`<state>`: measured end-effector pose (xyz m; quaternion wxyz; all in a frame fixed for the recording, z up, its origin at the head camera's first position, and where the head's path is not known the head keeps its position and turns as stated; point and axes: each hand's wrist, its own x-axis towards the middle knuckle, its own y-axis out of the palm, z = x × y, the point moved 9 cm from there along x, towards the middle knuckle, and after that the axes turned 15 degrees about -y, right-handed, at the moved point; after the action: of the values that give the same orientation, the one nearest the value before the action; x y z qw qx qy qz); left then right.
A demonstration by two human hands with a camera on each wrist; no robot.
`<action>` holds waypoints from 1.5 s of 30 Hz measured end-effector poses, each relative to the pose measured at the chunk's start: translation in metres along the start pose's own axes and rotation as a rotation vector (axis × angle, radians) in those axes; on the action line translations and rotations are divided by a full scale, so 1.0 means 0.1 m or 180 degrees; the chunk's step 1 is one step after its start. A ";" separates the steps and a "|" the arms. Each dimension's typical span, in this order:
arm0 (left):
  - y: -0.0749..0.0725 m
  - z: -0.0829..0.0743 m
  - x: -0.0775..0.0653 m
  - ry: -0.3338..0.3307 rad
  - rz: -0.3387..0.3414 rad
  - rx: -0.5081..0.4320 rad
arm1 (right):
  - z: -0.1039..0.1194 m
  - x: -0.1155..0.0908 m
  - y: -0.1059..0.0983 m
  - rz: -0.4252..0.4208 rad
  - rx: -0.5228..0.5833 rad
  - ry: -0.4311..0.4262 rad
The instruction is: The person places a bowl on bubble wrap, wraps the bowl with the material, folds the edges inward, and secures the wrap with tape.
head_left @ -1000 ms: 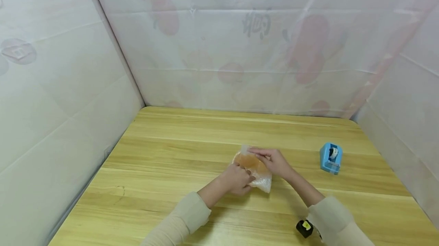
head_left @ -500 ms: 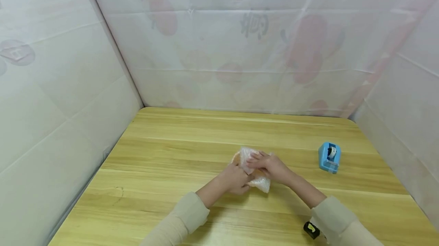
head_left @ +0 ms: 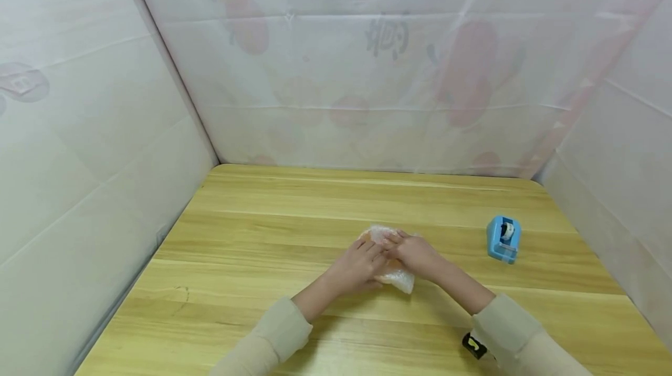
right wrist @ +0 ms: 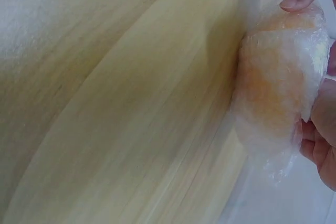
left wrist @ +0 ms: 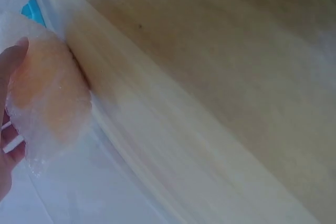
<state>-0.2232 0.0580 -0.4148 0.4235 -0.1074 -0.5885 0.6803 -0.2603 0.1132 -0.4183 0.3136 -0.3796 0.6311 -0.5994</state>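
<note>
A round orange item, its kind unclear, sits wrapped in clear bubble wrap (head_left: 400, 278) near the middle of the wooden table. My left hand (head_left: 353, 268) lies over the left part of the package, fingers across the top and thumb on the near side. My right hand (head_left: 420, 256) holds the folded layer down from the right, its fingertips beside the left ones. In the left wrist view, a thumb presses against the bubble wrap (left wrist: 50, 93). The right wrist view shows both hands around the package (right wrist: 275, 85). The hands hide much of the orange item.
A blue tape dispenser (head_left: 504, 240) with a roll in it stands on the table (head_left: 252, 236) to the right. Next to the right sleeve lies a small black object (head_left: 474, 345) with a yellow patch, partly covered. Fabric walls (head_left: 336, 73) close off the table's back and sides.
The bubble wrap's far flap has been folded toward me over the orange item by the right hand. My left hand has shifted up, its fingers now spread over the fold.
</note>
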 end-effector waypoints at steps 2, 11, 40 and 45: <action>0.02 0.00 0.00 -0.0011 0.0053 -0.0031 | 0.02 0.00 -0.01 0.0071 -0.0140 -0.0014; 0.20 -0.06 0.02 -0.0008 0.0567 0.0118 | 0.07 0.01 0.03 0.0192 -0.0600 -0.0211; 0.29 -0.09 0.04 0.0085 0.0837 0.0251 | -0.03 -0.09 -0.02 -0.0863 0.0518 -0.0071; 0.30 -0.08 0.04 0.0044 0.0872 0.0317 | -0.32 -0.48 -0.13 -0.2291 0.1600 0.0693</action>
<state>-0.2340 0.0680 -0.4427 0.3355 -0.1703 -0.5309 0.7593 -0.2612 0.1708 -0.4058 0.0994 -0.4216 0.3231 -0.8414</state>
